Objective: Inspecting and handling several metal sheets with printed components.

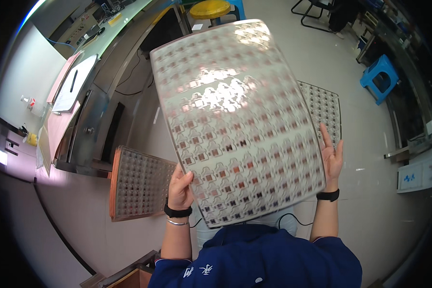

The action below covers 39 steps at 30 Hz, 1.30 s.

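Observation:
A large glossy, translucent sheet (254,158) with rows of small dark squares inside curved outlines is tilted up in front of my body. My left hand (180,189) is closed on its lower left edge, the thumb lying over the front face. At the right edge, my right hand (332,163) has its fingers spread and its palm against the rim. Left of my left hand stands a stack of similar patterned sheets (141,185) with orange-brown edges. Behind my right hand, another patterned sheet (327,105) is partly hidden by the held one.
On the left, a workbench (122,24) carries equipment, and a pad of paper (77,81) has a black pen on it. Ahead is a yellow round stool (210,8). A blue plastic stool (381,79) and a white box (419,175) stand at the right.

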Motion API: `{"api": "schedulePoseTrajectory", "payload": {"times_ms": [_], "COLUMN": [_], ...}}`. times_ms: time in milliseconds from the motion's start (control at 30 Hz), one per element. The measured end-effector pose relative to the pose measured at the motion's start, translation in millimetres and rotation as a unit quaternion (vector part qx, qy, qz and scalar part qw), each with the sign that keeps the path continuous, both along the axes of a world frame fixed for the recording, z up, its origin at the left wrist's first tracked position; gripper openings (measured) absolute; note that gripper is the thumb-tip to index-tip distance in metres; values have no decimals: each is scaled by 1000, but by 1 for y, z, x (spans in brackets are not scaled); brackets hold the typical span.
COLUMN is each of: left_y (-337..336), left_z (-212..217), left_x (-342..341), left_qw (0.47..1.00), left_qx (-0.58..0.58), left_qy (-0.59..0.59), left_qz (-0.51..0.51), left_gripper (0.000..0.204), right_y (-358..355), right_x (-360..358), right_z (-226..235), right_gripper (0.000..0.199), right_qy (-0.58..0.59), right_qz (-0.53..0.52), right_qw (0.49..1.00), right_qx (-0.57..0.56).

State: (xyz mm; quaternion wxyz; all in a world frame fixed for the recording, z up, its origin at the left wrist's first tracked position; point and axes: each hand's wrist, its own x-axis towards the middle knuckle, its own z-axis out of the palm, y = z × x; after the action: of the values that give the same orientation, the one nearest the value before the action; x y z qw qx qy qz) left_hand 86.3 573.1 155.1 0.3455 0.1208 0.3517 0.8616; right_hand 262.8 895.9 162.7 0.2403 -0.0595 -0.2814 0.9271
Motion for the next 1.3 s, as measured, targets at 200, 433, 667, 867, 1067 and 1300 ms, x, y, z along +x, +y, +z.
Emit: {"api": "schedulePoseTrajectory", "payload": {"times_ms": [200, 433, 667, 867, 1067, 1300], "left_y": [13, 24, 46, 18, -19, -44], "left_z": [4, -8, -39, -46, -55, -62], "left_x": [-3, 5, 44, 15, -6, -15], "left_qw": [997, 986, 993, 994, 986, 964], "left_qx": [-29, 106, 46, 5, -107, -169], "left_qy": [37, -121, -111, -102, -25, -12], "left_qz": [-56, 47, 19, 42, 126, 208], "left_gripper": [51, 54, 50, 48, 39, 29], "right_y": [11, -5, -36, 22, 50, 54], "right_x": [8, -10, -38, -6, 26, 38], "right_z": [-22, -18, -36, -45, -18, -17], "right_gripper": [49, 44, 54, 46, 48, 47], "right_qy": [-131, -68, -18, -31, -66, -202], "right_qz": [0, -71, -13, -120, -257, -167], "right_qw": [987, 995, 1000, 992, 962, 940], "right_qx": [96, -12, 5, -2, 66, 217]}}
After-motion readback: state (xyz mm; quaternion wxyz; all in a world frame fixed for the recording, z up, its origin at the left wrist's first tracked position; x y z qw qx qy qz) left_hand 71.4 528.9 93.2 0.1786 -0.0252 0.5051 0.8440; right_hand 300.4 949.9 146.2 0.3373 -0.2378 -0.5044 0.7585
